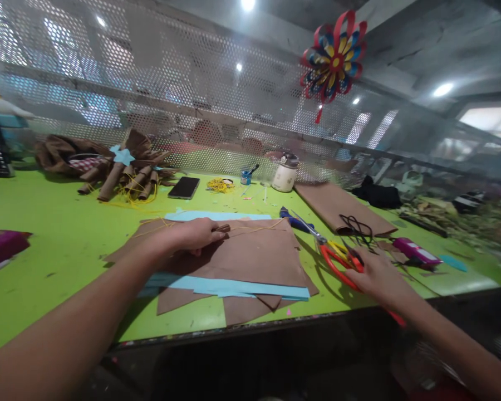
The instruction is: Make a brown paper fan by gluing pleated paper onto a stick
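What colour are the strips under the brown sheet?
Light blue; the strips show best in the head view.

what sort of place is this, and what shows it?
Looks like a craft workshop or classroom, though I can't tell which: stacked brown sheets and light-blue strips on a green table, orange-handled scissors, and a red looped ornament hanging above.

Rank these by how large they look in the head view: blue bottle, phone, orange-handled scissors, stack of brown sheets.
Largest to smallest:
1. Stack of brown sheets
2. Orange-handled scissors, partly covered
3. Phone
4. Blue bottle

The last two sit farther back, which shrinks them.
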Demonstrator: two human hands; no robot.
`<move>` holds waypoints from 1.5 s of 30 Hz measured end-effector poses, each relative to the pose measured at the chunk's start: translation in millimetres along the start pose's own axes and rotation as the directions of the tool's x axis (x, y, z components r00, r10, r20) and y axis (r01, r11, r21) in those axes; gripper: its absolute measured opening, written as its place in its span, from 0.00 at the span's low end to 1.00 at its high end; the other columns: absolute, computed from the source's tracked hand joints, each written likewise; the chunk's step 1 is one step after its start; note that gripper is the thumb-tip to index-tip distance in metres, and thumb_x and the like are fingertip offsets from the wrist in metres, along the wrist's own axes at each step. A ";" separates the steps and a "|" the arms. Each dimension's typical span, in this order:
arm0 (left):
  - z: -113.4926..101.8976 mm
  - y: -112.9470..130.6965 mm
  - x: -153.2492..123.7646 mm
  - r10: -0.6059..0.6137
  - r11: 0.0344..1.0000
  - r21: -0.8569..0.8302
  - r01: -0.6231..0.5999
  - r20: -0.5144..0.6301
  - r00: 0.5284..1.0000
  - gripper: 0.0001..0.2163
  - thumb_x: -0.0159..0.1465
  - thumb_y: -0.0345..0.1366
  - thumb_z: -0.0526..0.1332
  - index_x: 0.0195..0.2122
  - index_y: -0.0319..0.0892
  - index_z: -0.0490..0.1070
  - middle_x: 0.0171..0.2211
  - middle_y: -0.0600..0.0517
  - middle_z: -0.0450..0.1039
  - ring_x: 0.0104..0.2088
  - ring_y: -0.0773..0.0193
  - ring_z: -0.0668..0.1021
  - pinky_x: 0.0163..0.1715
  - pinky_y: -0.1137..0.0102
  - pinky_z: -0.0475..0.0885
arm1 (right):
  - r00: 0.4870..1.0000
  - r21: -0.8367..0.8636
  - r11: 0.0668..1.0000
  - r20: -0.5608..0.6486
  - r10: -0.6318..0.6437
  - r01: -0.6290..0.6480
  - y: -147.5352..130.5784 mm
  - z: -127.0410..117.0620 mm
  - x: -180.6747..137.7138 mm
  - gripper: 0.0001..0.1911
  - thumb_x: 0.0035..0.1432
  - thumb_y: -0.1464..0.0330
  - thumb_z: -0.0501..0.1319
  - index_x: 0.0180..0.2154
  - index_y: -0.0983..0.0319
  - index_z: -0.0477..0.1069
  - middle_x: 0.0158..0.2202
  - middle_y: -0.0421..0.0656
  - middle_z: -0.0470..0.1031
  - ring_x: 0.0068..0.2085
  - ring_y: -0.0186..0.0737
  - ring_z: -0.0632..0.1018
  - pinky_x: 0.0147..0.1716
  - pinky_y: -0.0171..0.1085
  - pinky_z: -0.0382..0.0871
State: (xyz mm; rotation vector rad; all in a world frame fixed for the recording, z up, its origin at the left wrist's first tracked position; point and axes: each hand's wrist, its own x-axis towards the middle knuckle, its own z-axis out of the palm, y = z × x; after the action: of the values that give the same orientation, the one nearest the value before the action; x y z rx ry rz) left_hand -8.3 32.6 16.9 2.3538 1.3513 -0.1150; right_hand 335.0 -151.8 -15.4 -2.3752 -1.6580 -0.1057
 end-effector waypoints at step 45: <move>-1.4 0.2 0.5 0.017 1.000 -0.011 -0.017 0.027 0.999 0.25 0.62 0.52 0.48 0.51 0.41 0.70 0.14 0.53 0.66 0.16 0.62 0.71 0.18 0.72 0.61 | 0.872 0.036 0.907 0.260 -0.414 0.420 6.1 13.0 106.9 0.12 0.52 0.71 0.58 0.37 0.59 0.78 0.34 0.46 0.80 0.35 0.43 0.77 0.34 0.34 0.65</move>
State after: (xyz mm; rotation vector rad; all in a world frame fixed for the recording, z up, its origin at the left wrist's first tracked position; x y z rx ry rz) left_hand -8.0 33.4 18.1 2.3456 1.3154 -0.1340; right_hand 377.3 -52.9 -7.9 -2.0736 -2.2882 0.1241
